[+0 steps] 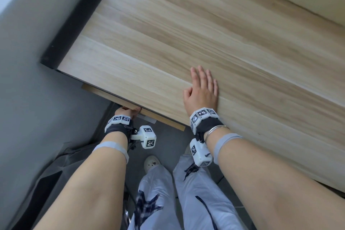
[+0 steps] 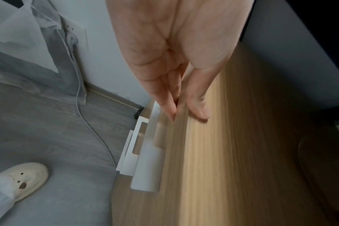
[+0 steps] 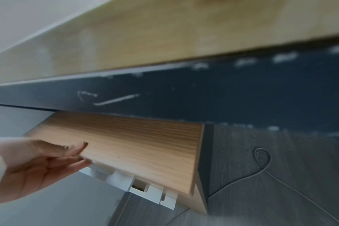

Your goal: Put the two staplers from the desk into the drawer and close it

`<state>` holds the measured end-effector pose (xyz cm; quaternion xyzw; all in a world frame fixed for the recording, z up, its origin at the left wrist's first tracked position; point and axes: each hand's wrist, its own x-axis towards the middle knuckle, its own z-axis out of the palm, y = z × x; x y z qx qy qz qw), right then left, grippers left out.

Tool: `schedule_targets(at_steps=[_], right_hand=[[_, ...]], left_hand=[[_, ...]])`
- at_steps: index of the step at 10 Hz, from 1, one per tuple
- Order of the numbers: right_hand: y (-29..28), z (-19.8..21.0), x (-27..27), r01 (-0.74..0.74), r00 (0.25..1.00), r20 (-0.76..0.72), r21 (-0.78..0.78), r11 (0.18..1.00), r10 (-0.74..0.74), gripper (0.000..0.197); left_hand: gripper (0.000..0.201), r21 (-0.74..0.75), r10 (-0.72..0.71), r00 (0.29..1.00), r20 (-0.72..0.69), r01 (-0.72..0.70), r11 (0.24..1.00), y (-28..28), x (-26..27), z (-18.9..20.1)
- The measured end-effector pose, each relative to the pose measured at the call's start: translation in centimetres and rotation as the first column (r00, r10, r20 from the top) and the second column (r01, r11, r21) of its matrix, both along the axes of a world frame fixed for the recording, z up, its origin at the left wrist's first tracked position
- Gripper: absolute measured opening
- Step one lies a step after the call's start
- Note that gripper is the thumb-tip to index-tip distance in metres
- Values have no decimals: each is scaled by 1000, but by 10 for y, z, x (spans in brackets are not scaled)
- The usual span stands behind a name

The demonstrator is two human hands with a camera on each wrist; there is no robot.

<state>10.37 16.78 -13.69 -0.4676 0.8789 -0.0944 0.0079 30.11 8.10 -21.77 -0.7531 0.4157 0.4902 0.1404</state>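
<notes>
The counter (image 1: pixel 186 33) hides almost all of the drawer (image 1: pixel 162 117) in the head view; only its front edge shows at lower centre. The inside of the drawer shows in no view. The left hand (image 1: pixel 127 111) is partly under the counter edge, its fingers (image 2: pixel 168 97) blurred.

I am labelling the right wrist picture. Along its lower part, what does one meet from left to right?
left hand → wooden drawer front → white bracket under it → dark side panel → thin cable on the grey floor

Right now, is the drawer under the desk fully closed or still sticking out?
Still sticking out a little. The drawer front juts past the desk edge, with the left hand flat against it.
</notes>
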Motion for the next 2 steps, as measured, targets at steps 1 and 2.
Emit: schedule_targets(at_steps=[1, 2], right_hand=[[2, 2, 3, -5, 1000, 23, 13, 1000, 5, 67], [1, 3, 1, 4, 999, 32, 7, 1000, -4, 66]], left_hand=[[45, -17, 37, 997, -63, -38, 999, 5, 6, 12], [46, -36, 42, 995, -88, -45, 998, 5, 14, 23]])
